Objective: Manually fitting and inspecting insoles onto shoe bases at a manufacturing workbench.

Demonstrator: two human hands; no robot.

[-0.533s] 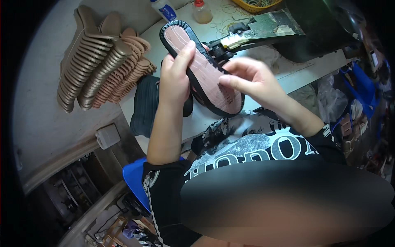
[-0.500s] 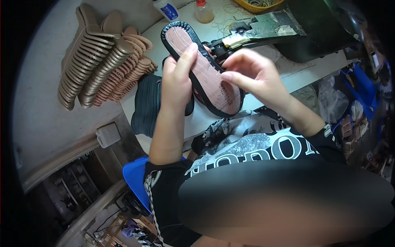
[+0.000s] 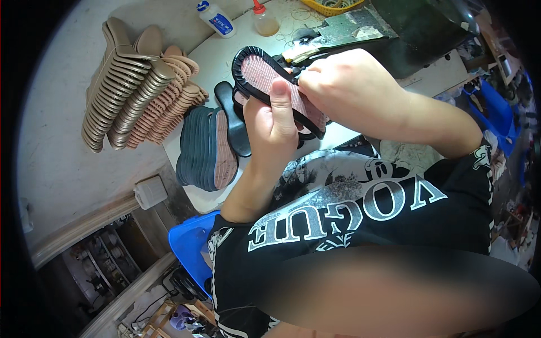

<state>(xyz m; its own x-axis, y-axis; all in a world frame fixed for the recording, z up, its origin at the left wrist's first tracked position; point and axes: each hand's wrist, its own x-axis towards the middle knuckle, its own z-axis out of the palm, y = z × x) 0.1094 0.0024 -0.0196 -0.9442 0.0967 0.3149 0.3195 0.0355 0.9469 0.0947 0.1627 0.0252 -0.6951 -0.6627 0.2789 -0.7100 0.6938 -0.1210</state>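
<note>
A shoe insole (image 3: 260, 72) with a pinkish, white-lined face and a gathered black edging is held above the table. My left hand (image 3: 274, 119) grips it from below, thumb flat on the pink face. My right hand (image 3: 341, 79) is closed at the insole's right edge, its fingertips largely hidden; it appears to pinch the black edging there. Part of another insole shows under the held one. Left of my left hand lies a smooth black insole (image 3: 233, 121), beside a stack of dark, pink-faced insoles (image 3: 197, 149).
Bundled bronze and beige insoles (image 3: 121, 84) lean on the left wall. A green machine (image 3: 360, 31) stands beyond my right hand. At the back are a white bottle (image 3: 216, 21), a red-tipped bottle (image 3: 265, 23) and a yellow basket (image 3: 332, 7). A blue chair (image 3: 191, 242) is lower left.
My right hand has closed at the insole's edge and turned its back upward. The insole has tilted and shifted slightly right and down with my left hand. A black insole on the table is uncovered.
</note>
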